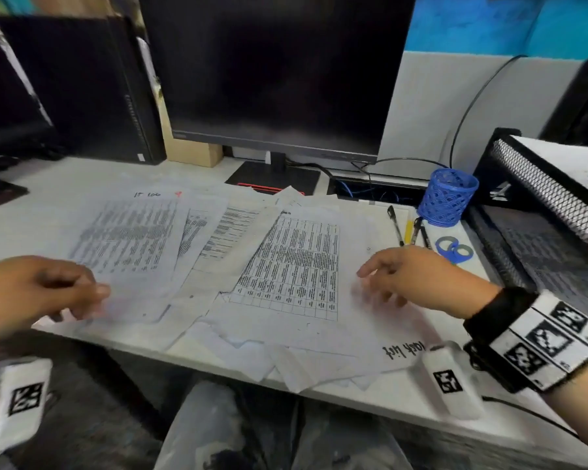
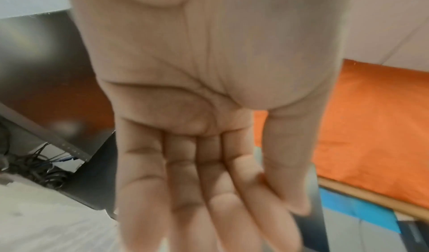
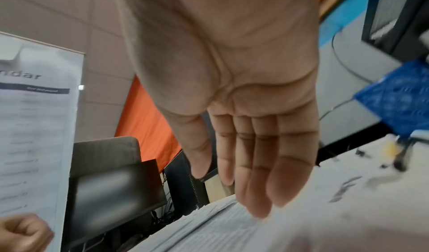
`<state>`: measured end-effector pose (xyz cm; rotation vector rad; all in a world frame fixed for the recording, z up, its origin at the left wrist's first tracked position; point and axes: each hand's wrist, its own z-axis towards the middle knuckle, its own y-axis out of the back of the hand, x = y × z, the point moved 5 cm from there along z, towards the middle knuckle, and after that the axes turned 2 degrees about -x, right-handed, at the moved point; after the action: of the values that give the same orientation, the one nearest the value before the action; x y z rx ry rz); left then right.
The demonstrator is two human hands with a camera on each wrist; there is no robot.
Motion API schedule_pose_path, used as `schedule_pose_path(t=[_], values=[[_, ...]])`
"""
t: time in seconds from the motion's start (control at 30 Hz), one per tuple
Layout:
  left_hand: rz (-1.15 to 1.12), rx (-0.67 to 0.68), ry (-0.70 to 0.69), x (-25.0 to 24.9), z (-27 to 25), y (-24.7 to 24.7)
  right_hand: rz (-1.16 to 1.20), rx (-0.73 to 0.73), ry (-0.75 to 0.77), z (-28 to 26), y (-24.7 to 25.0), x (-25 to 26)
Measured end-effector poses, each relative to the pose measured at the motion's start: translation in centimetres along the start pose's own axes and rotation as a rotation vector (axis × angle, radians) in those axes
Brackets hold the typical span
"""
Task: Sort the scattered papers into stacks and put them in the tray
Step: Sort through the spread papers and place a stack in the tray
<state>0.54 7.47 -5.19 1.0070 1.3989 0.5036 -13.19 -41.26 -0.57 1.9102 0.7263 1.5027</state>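
Note:
Several printed papers lie scattered and overlapping on the white desk: a text sheet [image 1: 129, 239] at the left, a sheet with a table [image 1: 296, 262] in the middle, and a sheet with handwriting [image 1: 401, 351] near the front edge. At the right stands the black mesh tray [image 1: 550, 201], a white sheet [image 1: 574, 161] on its upper tier. My left hand [image 1: 58, 293] hovers over the left sheet's near corner; its fingers [image 2: 209, 191] are straight and hold nothing. My right hand [image 1: 394, 276] hangs over the tabled sheet's right side, palm down above the papers [image 3: 220, 228], its fingers [image 3: 255, 173] straight and holding nothing.
A dark monitor [image 1: 275, 72] stands behind the papers and a black computer tower [image 1: 92, 89] at the back left. Between the papers and the tray are a blue pen cup [image 1: 448, 198], pens [image 1: 396, 225] and blue scissors [image 1: 454, 249]. Some sheets overhang the desk's front edge.

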Motion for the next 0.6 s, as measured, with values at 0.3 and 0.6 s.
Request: schedule_pose_path(t=[0.3,0.6], values=[[0.406,0.168,0.132,-5.1,5.5,-1.5,0.628,0.172,-0.343,11.1,-9.3,7.7],[0.453,0.499,-0.045,-6.0,4.8,-5.9,0.796,0.083,-0.280,15.9,-14.1,10.8]])
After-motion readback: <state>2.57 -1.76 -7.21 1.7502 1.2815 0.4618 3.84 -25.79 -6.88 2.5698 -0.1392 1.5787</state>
